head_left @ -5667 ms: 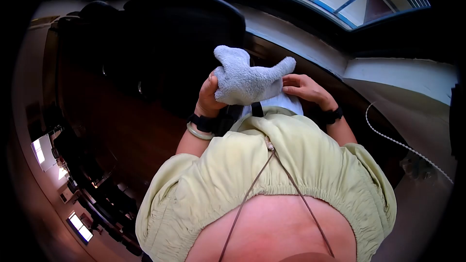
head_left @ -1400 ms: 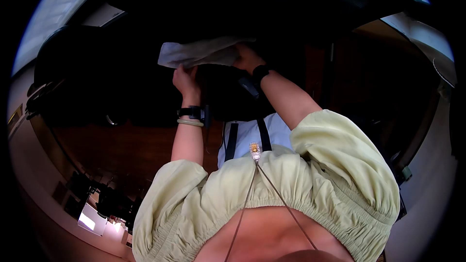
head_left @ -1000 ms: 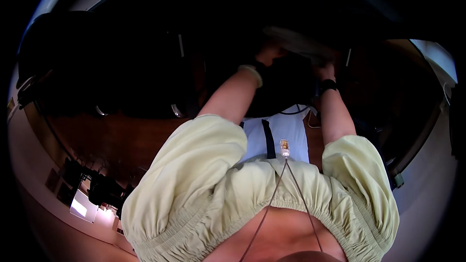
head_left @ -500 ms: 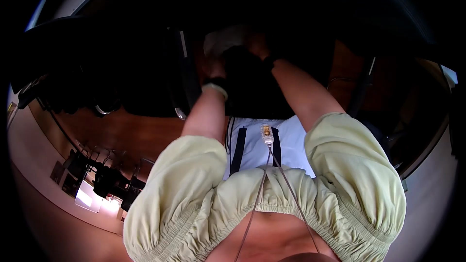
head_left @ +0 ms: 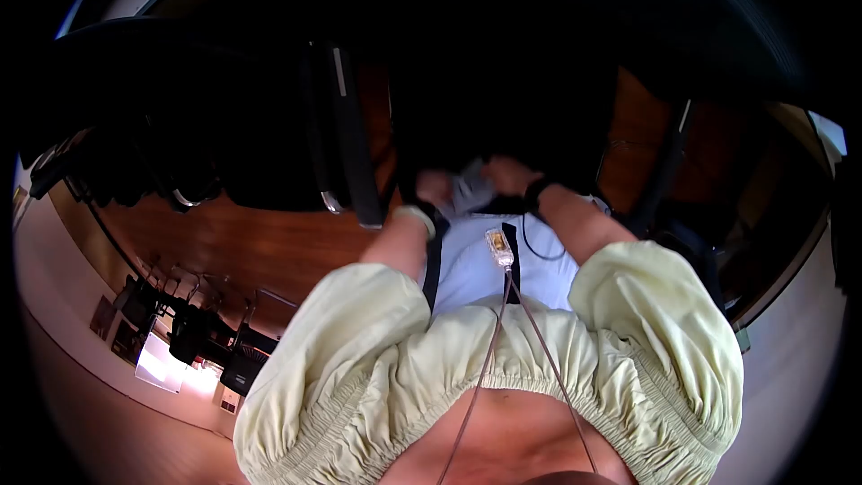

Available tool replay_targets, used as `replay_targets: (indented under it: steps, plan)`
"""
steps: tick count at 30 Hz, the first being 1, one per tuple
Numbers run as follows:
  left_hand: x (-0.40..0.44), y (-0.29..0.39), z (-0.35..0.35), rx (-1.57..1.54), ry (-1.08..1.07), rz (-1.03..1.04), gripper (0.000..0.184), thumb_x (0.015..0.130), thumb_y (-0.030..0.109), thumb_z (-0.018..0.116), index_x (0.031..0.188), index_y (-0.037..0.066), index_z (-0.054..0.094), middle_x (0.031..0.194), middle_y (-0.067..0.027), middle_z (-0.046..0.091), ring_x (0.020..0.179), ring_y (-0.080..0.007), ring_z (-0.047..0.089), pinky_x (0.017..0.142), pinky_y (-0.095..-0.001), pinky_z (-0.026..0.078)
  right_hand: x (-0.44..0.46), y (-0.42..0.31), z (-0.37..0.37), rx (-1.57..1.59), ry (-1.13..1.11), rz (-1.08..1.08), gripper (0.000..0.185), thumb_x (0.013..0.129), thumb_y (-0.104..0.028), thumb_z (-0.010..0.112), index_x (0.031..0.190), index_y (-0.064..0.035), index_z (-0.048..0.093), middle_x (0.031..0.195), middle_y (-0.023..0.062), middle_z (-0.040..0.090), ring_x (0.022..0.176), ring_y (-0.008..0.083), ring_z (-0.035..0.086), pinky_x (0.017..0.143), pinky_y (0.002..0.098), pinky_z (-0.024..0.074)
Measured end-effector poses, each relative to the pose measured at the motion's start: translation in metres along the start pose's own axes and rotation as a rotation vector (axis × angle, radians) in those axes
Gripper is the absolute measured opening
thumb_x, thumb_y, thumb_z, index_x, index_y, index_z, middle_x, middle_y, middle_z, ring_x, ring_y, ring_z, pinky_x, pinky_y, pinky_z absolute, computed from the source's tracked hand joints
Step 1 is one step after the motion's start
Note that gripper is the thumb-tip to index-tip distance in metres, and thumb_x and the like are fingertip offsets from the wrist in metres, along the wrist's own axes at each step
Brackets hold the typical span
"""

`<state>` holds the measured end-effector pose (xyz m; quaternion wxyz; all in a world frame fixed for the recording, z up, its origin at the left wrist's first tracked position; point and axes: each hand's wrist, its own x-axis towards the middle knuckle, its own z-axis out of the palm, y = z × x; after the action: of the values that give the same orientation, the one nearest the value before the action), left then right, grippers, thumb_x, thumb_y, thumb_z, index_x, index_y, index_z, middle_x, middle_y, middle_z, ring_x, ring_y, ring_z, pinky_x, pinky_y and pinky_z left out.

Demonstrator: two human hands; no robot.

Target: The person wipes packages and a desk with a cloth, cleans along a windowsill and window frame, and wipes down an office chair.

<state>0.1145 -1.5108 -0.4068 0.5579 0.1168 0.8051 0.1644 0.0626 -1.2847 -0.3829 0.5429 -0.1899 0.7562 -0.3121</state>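
A crumpled grey cloth (head_left: 469, 187) is bunched at the far edge of the white trousers (head_left: 462, 262), toward their left side. The left hand (head_left: 435, 187) and right hand (head_left: 510, 176) pinch it from opposite sides, close together, though motion blur hides exactly how the fingers lie. For good handling, the cloth seems to want an even fold, with no loose corner trailing and pressure shared between both palms. A black cable (head_left: 548, 259) loops over the right part of the trousers and a clear pendant (head_left: 498, 247) hangs above their middle; both deserve clearance, lest the cloth snag. Farther out, left of the trousers, stands a grey armrest (head_left: 357, 162) above wooden floor (head_left: 242, 224).
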Motion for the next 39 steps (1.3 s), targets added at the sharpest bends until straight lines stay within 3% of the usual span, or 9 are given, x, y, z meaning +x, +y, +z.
replay_targets:
  steps: [5, 8, 11, 14, 21, 29, 33, 37, 39]
  plan:
    - [0.101, -0.033, -0.116, 0.508, 1.295, -0.042, 0.016, 0.084, 0.016, 0.052, 0.079, 0.008, 0.066, 0.074, -0.0114, 0.064, 0.06, -0.0261, 0.061, 0.053, -0.0397, 0.048, 0.032, 0.047, -0.147, -0.293, 0.746, 0.217, 0.022, 0.081, -0.018, 0.057, 0.09, -0.0028, 0.07, 0.097, 0.0215, 0.065, 0.092, 0.0365, 0.062, 0.082, 0.0449, 0.0494]
    - [0.116, -0.003, -0.169, 0.062, 0.902, -0.116, 0.029, 0.092, 0.023, 0.048, 0.105, 0.005, 0.066, 0.106, -0.0156, 0.064, 0.099, -0.0285, 0.061, 0.089, -0.0428, 0.046, 0.006, 0.03, -0.191, -0.342, 0.824, 0.335, 0.025, 0.082, -0.023, 0.059, 0.091, -0.0031, 0.07, 0.099, 0.0195, 0.065, 0.095, 0.0355, 0.061, 0.083, 0.0443, 0.0485]
    - [0.096, 0.03, -0.195, 0.634, 0.948, 0.071, 0.033, 0.09, 0.023, 0.052, 0.119, 0.008, 0.059, 0.119, -0.0178, 0.058, 0.11, -0.0328, 0.055, 0.095, -0.0469, 0.042, 0.013, 0.05, -0.184, -0.548, 0.824, 0.185, 0.026, 0.083, -0.022, 0.059, 0.103, -0.0061, 0.068, 0.11, 0.0168, 0.062, 0.101, 0.0331, 0.057, 0.088, 0.0441, 0.0455]
    - [0.078, 0.06, -0.217, 0.231, 0.737, 0.149, 0.04, 0.093, 0.027, 0.048, 0.126, 0.006, 0.054, 0.13, -0.0134, 0.051, 0.124, -0.0311, 0.044, 0.107, -0.0483, 0.03, 0.017, 0.054, -0.172, -0.699, 0.936, -0.083, 0.035, 0.085, -0.015, 0.056, 0.12, -0.011, 0.059, 0.126, 0.015, 0.053, 0.111, 0.032, 0.051, 0.094, 0.0463, 0.041]
    - [0.061, 0.072, -0.117, 0.294, 0.788, 0.196, 0.039, 0.084, 0.01, 0.051, 0.122, 0.011, 0.056, 0.13, -0.0191, 0.048, 0.121, -0.044, 0.042, 0.1, -0.0487, 0.04, -0.011, 0.034, -0.087, -0.528, 0.702, 0.116, 0.045, 0.079, 0.002, 0.051, 0.121, -0.0127, 0.057, 0.125, 0.0176, 0.049, 0.114, 0.0367, 0.046, 0.093, 0.0477, 0.0416]
    - [-0.017, 0.094, 0.078, -0.027, -0.169, 0.386, 0.025, 0.082, 0.007, 0.053, 0.103, 0.007, 0.067, 0.122, -0.0199, 0.056, 0.118, -0.034, 0.052, 0.094, -0.0433, 0.047, -0.131, 0.052, 0.062, -0.208, -0.318, 0.306, 0.035, 0.095, -0.014, 0.041, 0.122, -0.021, 0.061, 0.139, 0.0195, 0.042, 0.128, 0.0353, 0.043, 0.107, 0.0409, 0.0355]
    - [0.033, 0.158, -0.057, -0.047, -0.093, 0.306, 0.021, 0.079, 0.013, 0.061, 0.098, 0.008, 0.068, 0.101, -0.0153, 0.066, 0.096, -0.0326, 0.064, 0.085, -0.043, 0.051, -0.099, 0.078, -0.033, -0.26, 0.116, 0.298, 0.027, 0.077, -0.016, 0.062, 0.103, -0.0171, 0.068, 0.098, 0.0129, 0.065, 0.092, 0.0308, 0.064, 0.074, 0.0397, 0.0535]
    - [0.11, 0.178, -0.185, -0.024, 0.678, 0.428, 0.027, 0.091, 0.014, 0.05, 0.114, 0.009, 0.062, 0.114, -0.0162, 0.061, 0.105, -0.031, 0.059, 0.091, -0.0426, 0.047, -0.077, 0.112, -0.168, 0.003, 0.741, 0.515, 0.026, 0.09, -0.015, 0.051, 0.11, -0.0037, 0.061, 0.102, 0.0188, 0.065, 0.092, 0.0326, 0.065, 0.075, 0.0407, 0.054]
    - [0.108, 0.206, -0.246, -0.03, 0.283, 0.124, 0.035, 0.092, 0.009, 0.041, 0.121, 0.012, 0.059, 0.125, -0.0181, 0.056, 0.112, -0.0326, 0.056, 0.096, -0.0436, 0.045, -0.033, 0.196, -0.15, -0.68, 0.875, 0.37, 0.028, 0.093, -0.014, 0.046, 0.117, -0.0044, 0.058, 0.112, 0.02, 0.061, 0.101, 0.0327, 0.061, 0.084, 0.0418, 0.0504]
